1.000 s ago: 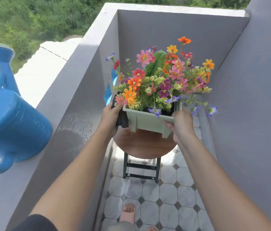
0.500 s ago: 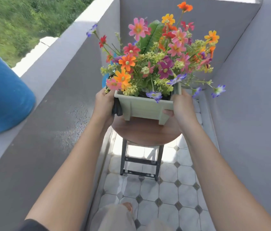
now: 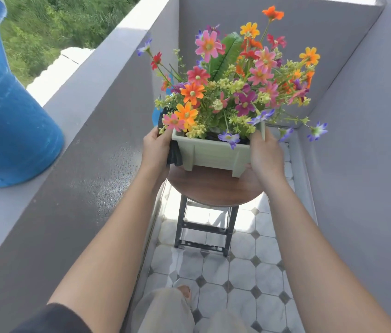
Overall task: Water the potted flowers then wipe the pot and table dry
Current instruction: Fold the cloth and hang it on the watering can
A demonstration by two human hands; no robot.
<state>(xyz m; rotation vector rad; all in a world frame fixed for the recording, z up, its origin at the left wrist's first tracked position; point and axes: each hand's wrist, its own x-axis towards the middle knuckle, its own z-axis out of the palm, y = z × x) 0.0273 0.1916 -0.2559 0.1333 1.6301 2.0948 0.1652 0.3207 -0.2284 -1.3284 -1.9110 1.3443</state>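
Observation:
A pale green rectangular pot [image 3: 213, 156] full of bright pink, orange and purple flowers [image 3: 235, 85] is held just above the round wooden table [image 3: 213, 188]. My left hand [image 3: 156, 146] grips the pot's left end, with a dark cloth [image 3: 174, 156] pinched between palm and pot. My right hand [image 3: 265, 152] grips the pot's right end. A big blue watering can [image 3: 9, 126] stands on the ledge at the far left, partly cut off by the frame.
The grey balcony parapet [image 3: 89, 131] runs along the left, its inner face speckled wet. Grey walls close the right side and the far end. The table stands on a dark metal frame [image 3: 204, 234] over a tiled floor [image 3: 245, 267]. My knee and foot show below.
Both hands have kept hold of the pot and drawn it nearer and slightly up off the table. The view has tilted down, and the watering can has slid further out of frame.

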